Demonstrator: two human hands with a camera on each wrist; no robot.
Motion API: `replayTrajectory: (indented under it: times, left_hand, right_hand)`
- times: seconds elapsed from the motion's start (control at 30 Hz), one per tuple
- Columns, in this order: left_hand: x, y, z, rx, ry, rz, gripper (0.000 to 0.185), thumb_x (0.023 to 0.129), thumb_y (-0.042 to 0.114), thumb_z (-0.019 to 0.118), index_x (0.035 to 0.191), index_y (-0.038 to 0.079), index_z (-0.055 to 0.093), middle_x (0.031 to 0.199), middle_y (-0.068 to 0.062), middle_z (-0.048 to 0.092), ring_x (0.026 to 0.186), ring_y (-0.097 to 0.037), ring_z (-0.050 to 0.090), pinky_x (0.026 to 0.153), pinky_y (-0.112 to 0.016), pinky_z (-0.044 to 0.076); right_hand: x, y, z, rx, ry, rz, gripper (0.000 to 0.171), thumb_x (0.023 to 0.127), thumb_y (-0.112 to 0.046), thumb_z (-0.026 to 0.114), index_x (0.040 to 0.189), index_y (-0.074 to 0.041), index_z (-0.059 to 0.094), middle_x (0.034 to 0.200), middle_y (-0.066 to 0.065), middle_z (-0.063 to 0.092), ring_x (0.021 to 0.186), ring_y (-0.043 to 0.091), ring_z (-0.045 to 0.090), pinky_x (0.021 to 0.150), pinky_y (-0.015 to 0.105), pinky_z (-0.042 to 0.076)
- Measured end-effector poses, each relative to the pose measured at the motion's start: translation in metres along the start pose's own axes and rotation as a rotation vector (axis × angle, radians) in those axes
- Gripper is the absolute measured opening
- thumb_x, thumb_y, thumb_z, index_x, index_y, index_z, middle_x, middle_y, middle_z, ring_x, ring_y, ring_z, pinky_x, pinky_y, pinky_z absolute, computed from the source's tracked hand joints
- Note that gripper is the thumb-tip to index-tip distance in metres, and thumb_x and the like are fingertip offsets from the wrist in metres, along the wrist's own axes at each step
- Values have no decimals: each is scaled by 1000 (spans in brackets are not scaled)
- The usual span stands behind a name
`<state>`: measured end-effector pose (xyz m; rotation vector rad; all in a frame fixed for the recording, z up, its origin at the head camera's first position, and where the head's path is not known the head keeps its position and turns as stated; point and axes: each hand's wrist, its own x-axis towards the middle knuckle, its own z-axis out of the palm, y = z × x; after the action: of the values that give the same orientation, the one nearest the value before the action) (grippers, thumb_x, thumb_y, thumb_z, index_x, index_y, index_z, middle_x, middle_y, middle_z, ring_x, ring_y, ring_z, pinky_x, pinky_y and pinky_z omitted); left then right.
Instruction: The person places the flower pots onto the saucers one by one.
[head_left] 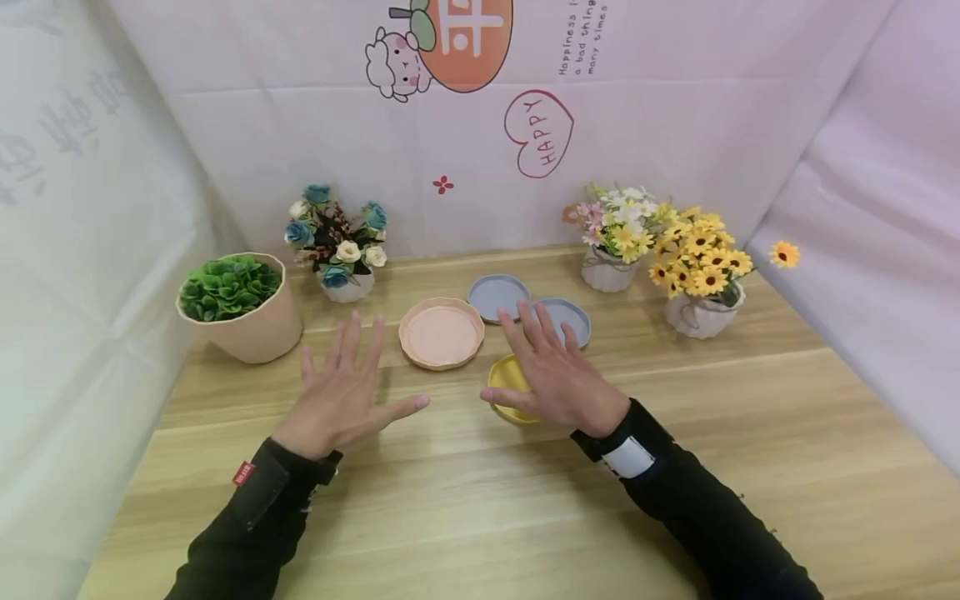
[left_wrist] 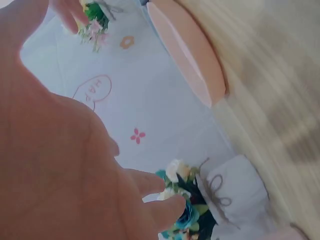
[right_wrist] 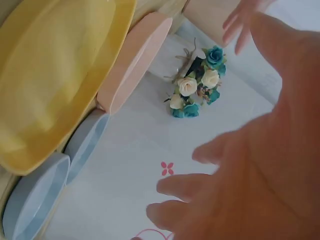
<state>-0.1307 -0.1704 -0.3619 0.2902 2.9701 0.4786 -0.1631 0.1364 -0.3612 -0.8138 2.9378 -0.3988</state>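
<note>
Both hands are held out over the wooden table with fingers spread, and neither holds anything. The left hand (head_left: 337, 400) is to the left of a pink scalloped dish (head_left: 442, 333). Over a yellow dish (head_left: 504, 382) reaches the right hand (head_left: 555, 375), hiding part of it in the head view. Its fingertips also overlap a blue-grey dish (head_left: 573, 321) there. A second blue-grey dish (head_left: 498, 293) lies just behind. In the right wrist view the yellow dish (right_wrist: 55, 75) shows large, below the palm, with the pink dish (right_wrist: 135, 62) beyond it.
A pink pot (head_left: 255, 329) of green leaves stands at left. Behind it is a white pot (head_left: 348, 288) of blue and cream roses. At the back right stand a pot (head_left: 607, 271) of mixed flowers and a pot (head_left: 701, 315) of yellow flowers. A printed white cloth (head_left: 300, 125) hangs behind.
</note>
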Motion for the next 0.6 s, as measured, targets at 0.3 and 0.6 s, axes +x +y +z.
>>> replayTrajectory:
  times: [0.3,0.6]
  left_hand:
    - [0,-15,-22,9,57,-53,131,86,89,54,168,16,-18,175,-20,-22,163,-48,-12,118,-84,-8]
    - [-7,-34,-46,-7,94,-127,136,86,90,51,162,12,-30,167,-17,-40,159,-49,-25,115,-85,-15]
  right_hand:
    - [12,-11,4,56,27,-32,107,100,-68,58,171,-9,2,178,19,0,166,37,-1,131,67,10]
    - [39,-34,11,122,-29,8,117,97,-70,61,169,-4,-2,177,23,-4,166,40,-1,131,65,15]
